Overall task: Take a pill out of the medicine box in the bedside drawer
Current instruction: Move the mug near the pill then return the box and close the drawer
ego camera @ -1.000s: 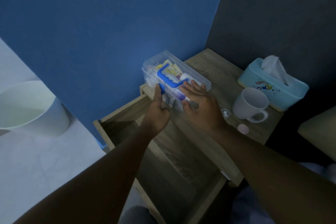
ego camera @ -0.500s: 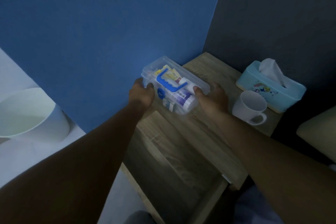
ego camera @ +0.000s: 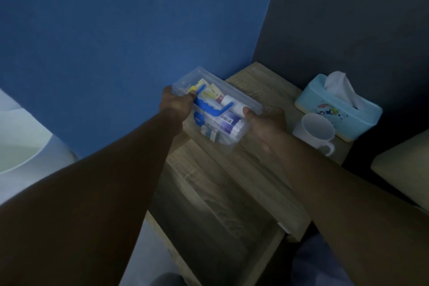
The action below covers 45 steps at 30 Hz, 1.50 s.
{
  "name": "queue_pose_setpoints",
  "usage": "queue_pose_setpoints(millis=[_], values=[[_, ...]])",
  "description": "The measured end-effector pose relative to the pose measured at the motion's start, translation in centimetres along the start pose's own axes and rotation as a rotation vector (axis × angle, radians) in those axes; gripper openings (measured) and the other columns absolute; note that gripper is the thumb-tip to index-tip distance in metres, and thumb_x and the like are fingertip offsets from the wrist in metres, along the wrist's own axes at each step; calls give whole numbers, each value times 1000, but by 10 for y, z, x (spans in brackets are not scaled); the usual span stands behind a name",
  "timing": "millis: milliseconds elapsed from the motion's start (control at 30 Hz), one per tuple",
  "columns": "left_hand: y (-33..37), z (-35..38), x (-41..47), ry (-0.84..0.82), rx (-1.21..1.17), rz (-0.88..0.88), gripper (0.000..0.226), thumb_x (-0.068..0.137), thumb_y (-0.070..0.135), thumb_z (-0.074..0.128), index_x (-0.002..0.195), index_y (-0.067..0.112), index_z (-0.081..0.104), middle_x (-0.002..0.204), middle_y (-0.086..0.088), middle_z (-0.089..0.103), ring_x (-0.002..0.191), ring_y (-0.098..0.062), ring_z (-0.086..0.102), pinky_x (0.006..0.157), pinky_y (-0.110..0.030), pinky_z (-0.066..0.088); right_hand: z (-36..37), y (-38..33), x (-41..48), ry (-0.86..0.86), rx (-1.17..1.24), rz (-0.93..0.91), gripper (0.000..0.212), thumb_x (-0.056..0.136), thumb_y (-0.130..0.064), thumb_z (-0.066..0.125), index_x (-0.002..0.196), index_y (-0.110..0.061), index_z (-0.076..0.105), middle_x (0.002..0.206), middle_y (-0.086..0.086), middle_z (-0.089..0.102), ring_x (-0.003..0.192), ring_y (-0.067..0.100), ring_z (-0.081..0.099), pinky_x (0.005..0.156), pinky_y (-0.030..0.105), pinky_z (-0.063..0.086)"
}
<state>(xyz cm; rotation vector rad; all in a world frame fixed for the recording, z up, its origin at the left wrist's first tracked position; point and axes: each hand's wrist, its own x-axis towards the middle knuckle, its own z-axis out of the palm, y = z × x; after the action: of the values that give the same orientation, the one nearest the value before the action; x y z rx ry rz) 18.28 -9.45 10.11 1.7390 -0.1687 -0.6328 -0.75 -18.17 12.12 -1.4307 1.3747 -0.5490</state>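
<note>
A clear plastic medicine box (ego camera: 232, 97) with a blue handle and blue latch is held tilted above the left edge of the wooden bedside table (ego camera: 250, 83). Packets, a white tube and a purple-labelled bottle show through its walls. My left hand (ego camera: 176, 103) grips its left end, thumb on the lid. My right hand (ego camera: 267, 121) holds its right end from below and the side. The open drawer (ego camera: 209, 204) lies beneath the box and looks bare inside.
A white mug (ego camera: 313, 132) stands on the table right of my right hand, with a light-blue tissue box (ego camera: 336, 109) behind it. A white bin (ego camera: 23, 153) sits on the floor at left. Blue wall behind, a pale cushion edge at far right.
Both hands left the top of the box, took hold of its two ends and lifted it off the table edge, tilting it toward me over the drawer.
</note>
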Motion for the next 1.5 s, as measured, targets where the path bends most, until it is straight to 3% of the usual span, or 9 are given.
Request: queue_pose_setpoints(millis=[100, 267, 433, 667, 800, 933, 1067, 1333, 1500], values=[[1, -8, -16, 4, -7, -21, 55, 73, 31, 76, 121, 19, 51, 120, -13, 65, 111, -34, 64, 96, -48, 53, -9, -2, -12, -40, 46, 72, 45, 83, -31, 78, 120, -10, 64, 87, -1, 68, 64, 7, 66, 35, 14, 46], [4, -35, -51, -15, 6, 15, 58, 67, 32, 73, 120, 10, 62, 114, -14, 70, 106, -34, 67, 93, -49, 55, -28, 21, -47, -129, 226, 95, 25, 75, -25, 85, 93, -16, 71, 90, 6, 78, 78, 18, 78, 78, 41, 63], [4, -68, -99, 72, 160, 106, 48, 80, 43, 71, 113, 8, 69, 110, -12, 73, 104, -30, 68, 93, -47, 54, -41, 35, -94, -83, 394, 81, 38, 70, -20, 88, 102, -6, 72, 89, 9, 79, 78, 21, 78, 74, 42, 64], [-25, -101, -150, 95, 243, 41, 70, 81, 54, 69, 133, 10, 56, 133, -10, 61, 118, -28, 58, 101, -40, 47, -40, 67, -153, 38, 286, 27, 28, 67, -26, 89, 86, -27, 69, 84, 1, 78, 72, 9, 77, 66, 33, 64], [-51, -111, -157, 44, 295, 35, 56, 88, 47, 64, 130, 11, 57, 123, -7, 63, 106, -23, 57, 86, -35, 47, -35, 89, -175, 28, 248, 24, 30, 69, -29, 87, 92, -31, 68, 90, -1, 77, 76, 5, 76, 67, 31, 64], [-71, -121, -152, 0, 283, -32, 47, 90, 46, 61, 126, 16, 59, 92, 9, 62, 91, -15, 58, 71, -30, 51, -26, 89, -178, 21, 180, -18, 28, 72, -32, 85, 91, -36, 65, 90, -6, 74, 80, 4, 75, 67, 27, 63], [-79, -130, -141, -39, 287, -75, 51, 86, 49, 64, 127, 18, 60, 113, -7, 68, 105, -26, 66, 87, -47, 58, -14, 98, -178, 19, 82, -37, 24, 74, -38, 81, 94, -29, 71, 89, -8, 75, 80, 2, 74, 63, 22, 62], [-100, -126, -126, -51, 369, -123, 47, 89, 43, 63, 126, 15, 59, 114, -9, 65, 99, -23, 64, 65, -31, 55, 11, 139, -175, -23, 135, 101, 26, 78, -35, 78, 103, -26, 71, 101, -5, 75, 93, 7, 73, 82, 39, 62], [-113, -108, -117, -89, 462, -99, 34, 94, 31, 57, 123, 12, 57, 116, -11, 63, 99, -21, 61, 79, -37, 56, 22, 158, -171, 22, 74, 145, 32, 77, -32, 80, 106, -24, 69, 108, -4, 71, 99, 8, 68, 86, 36, 59]])
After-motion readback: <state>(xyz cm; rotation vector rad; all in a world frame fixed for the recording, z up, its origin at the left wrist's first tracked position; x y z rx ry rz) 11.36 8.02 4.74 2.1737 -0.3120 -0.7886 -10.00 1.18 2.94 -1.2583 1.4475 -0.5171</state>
